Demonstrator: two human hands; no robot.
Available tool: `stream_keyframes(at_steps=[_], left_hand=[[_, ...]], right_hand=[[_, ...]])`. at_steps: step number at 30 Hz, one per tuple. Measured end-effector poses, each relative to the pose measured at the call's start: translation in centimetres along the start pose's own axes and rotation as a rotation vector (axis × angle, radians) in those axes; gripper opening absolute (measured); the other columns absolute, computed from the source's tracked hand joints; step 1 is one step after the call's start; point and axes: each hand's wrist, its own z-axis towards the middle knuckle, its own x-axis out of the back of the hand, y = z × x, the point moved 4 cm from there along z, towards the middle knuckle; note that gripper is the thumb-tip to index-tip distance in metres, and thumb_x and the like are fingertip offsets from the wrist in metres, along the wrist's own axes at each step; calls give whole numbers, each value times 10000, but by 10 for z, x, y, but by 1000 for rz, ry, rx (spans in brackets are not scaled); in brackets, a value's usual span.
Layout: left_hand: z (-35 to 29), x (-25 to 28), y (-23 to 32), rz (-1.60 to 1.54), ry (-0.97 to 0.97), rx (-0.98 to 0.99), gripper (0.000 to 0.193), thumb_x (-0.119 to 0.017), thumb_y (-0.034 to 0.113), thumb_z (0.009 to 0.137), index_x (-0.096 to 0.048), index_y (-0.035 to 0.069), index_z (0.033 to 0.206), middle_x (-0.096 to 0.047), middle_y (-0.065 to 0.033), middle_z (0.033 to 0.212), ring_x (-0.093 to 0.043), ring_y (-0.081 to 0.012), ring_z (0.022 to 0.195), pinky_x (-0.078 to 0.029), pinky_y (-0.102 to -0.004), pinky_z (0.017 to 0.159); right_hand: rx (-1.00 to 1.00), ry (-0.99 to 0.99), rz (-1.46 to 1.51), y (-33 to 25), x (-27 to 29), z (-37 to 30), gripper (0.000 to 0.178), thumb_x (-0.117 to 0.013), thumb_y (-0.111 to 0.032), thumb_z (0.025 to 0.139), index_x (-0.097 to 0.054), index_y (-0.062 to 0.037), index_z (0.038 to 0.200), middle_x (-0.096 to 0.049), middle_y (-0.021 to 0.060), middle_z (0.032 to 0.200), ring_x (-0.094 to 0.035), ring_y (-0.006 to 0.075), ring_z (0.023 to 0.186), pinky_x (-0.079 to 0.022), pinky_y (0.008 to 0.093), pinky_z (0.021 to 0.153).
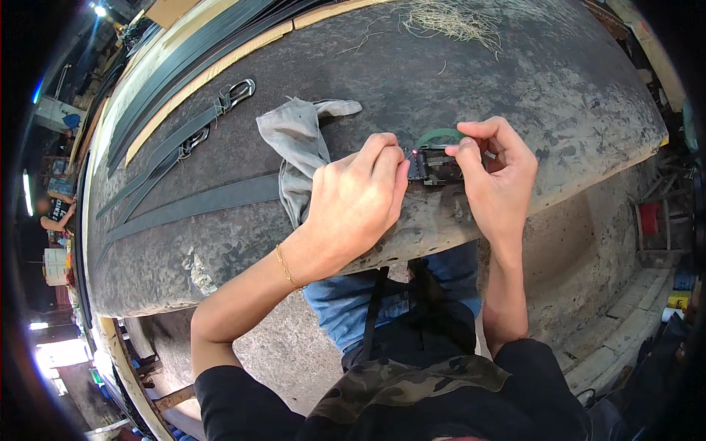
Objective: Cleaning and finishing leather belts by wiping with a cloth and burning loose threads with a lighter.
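Observation:
A dark flat belt (198, 207) runs across the worn dark work surface, passes by a crumpled grey cloth (287, 140) and ends near my hands in a black buckle (434, 170). My left hand (360, 187) is closed, its fingertips pressed at the belt's buckle end; the fingers hide the part they grip. Thumb and fingers of my right hand (500, 165) pinch a small tool with a curved green band (440, 135) and a slim metal-looking edge. Its tip points left, over the buckle beside my left fingertips. A small reddish bright spot shows there.
Two more dark straps with metal buckles (239, 90) lie at the left. Long black strips (176, 70) are stacked along the far left edge. A heap of pale thread (456, 22) lies at the back. Another person (57, 213) is at the far left.

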Motion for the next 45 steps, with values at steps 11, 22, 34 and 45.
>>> stream_keyframes(at_steps=[11, 22, 34, 45], left_hand=[[-5, 4, -1, 1, 25, -5, 111, -668, 35, 794, -577, 6, 853, -625, -87, 940, -627, -276, 627, -497, -340, 524], [-32, 19, -1, -72, 75, 215, 168, -664, 15, 795, -531, 20, 898, -600, -97, 945, -613, -285, 614, -481, -361, 500], [-33, 19, -2, -74, 72, 234, 179, -665, 15, 786, -519, 24, 888, -594, -93, 918, -612, -286, 627, -481, -363, 502], [-34, 18, -3, -100, 98, 251, 136, -644, -14, 803, -545, 16, 892, -621, -82, 913, -511, -152, 526, -443, -270, 506]], right_hand=[[-26, -11, -5, -5, -1, -2, 91, -587, 23, 788, -625, 33, 870, -600, 19, 733, -531, 65, 701, -449, 231, 651], [-55, -328, 191, -6, -4, -2, 86, -576, 36, 841, -623, 30, 912, -590, -14, 780, -536, 32, 713, -432, 201, 640], [-77, -322, 98, -7, -8, -5, 89, -585, 26, 837, -631, 33, 913, -605, -7, 757, -546, 34, 694, -438, 206, 629], [-77, -329, 57, -10, -8, -5, 97, -592, 24, 829, -637, 40, 913, -609, -3, 752, -552, 38, 696, -440, 210, 625]])
